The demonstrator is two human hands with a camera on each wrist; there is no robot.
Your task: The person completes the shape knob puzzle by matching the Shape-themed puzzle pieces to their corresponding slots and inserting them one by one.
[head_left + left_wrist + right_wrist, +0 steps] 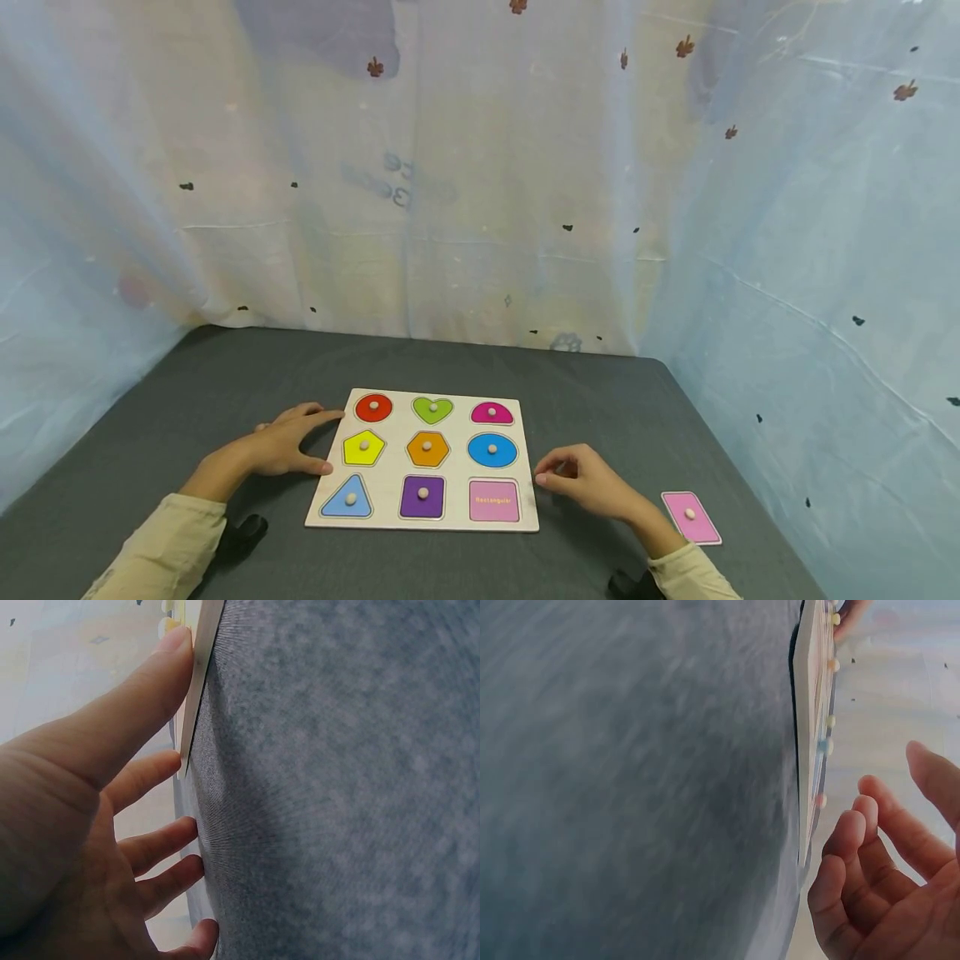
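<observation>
Our left hand [281,446] lies flat, fingers straight against the board [457,517] edge. Our right hand [585,483], loosely curled, holds nothing; a pink piece [691,517] lies just right of it.

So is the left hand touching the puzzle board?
Touching. The left wrist view shows the left hand with thumb and forefinger against the puzzle board edge on the table.

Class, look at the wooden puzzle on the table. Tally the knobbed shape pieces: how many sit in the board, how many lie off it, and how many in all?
Pieces seated in the puzzle board: 8, from the red circle to the purple square
Pieces off the board: 1, the pink rectangle on the table
Empty slots: 1, the rectangle slot
Total pieces: 9
</observation>
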